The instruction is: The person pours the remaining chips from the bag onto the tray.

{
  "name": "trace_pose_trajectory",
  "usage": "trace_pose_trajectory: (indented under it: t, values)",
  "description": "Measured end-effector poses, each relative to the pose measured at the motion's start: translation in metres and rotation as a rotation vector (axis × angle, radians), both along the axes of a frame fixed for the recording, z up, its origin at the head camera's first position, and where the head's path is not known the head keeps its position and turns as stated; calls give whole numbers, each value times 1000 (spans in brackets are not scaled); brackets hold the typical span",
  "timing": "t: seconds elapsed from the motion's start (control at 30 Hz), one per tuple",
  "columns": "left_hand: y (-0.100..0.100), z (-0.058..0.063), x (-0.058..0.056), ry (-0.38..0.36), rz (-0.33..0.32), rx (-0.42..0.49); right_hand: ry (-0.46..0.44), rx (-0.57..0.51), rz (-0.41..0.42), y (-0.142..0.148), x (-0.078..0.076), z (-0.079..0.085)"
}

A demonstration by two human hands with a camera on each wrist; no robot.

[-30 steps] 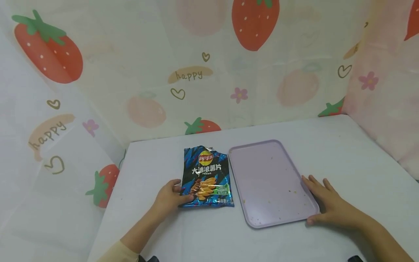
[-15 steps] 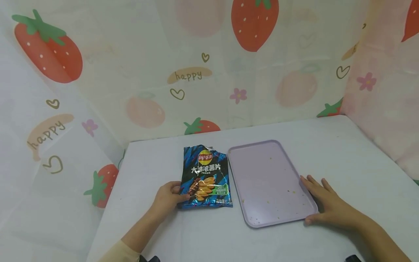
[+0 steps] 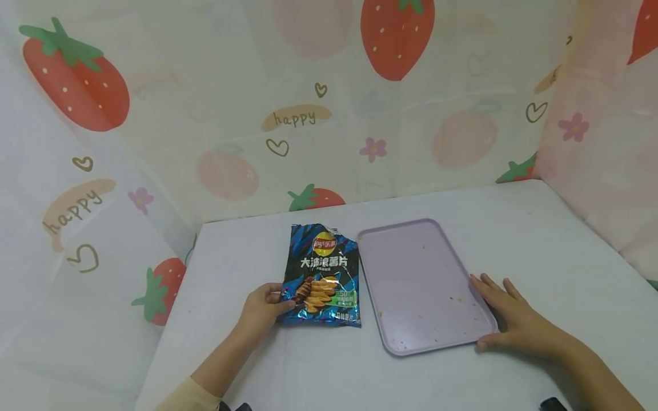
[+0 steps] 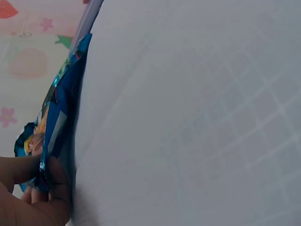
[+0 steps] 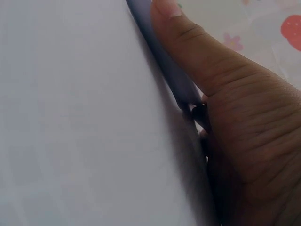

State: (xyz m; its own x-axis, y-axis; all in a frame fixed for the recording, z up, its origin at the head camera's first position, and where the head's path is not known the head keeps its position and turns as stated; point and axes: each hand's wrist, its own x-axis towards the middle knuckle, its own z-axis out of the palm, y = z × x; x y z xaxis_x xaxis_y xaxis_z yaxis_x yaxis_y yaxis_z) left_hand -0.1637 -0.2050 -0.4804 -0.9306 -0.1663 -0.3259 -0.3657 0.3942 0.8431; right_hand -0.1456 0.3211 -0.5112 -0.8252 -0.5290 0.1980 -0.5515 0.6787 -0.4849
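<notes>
A blue and black bag of potato chips point(image 3: 321, 277) lies left of a light purple tray point(image 3: 421, 285) on the white table. My left hand point(image 3: 259, 308) pinches the bag's lower left edge, thumb on the printed front and fingers behind it. In the left wrist view, the chip bag point(image 4: 59, 103) appears edge-on between thumb and fingers. My right hand point(image 3: 521, 325) rests with spread, fairly straight fingers at the tray's near right corner. The right wrist view shows that thumb along the tray's edge point(image 5: 162, 56), with the other fingers mostly hidden.
Small crumbs are scattered over the tray. Behind the white table point(image 3: 545, 240) hangs a strawberry-print cloth point(image 3: 401, 125), which also covers the left and right sides. Dark objects point(image 3: 552, 404) poke in at the bottom edge of the head view.
The chip bag has turned slightly, its lower right corner shifting left and its top left corner rising in view. My left hand keeps hold of its edge. The right hand and tray stay nearly still.
</notes>
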Motion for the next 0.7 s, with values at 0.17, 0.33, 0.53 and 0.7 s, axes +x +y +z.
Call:
trace_pose_trajectory:
  t: [0.17, 0.33, 0.53, 0.7]
  values:
    - [-1, 1, -1, 43, -14, 27, 9, 2, 4, 0, 0, 0]
    - [0, 6, -4, 81, -28, 40, 6, 1, 5, 0, 0, 2]
    - [2, 16, -5, 128, -36, 91, -17, -1, 1, 0, 1, 3]
    - [5, 28, -5, 151, -42, 71, -22, 2, -3, 0, 0, 2]
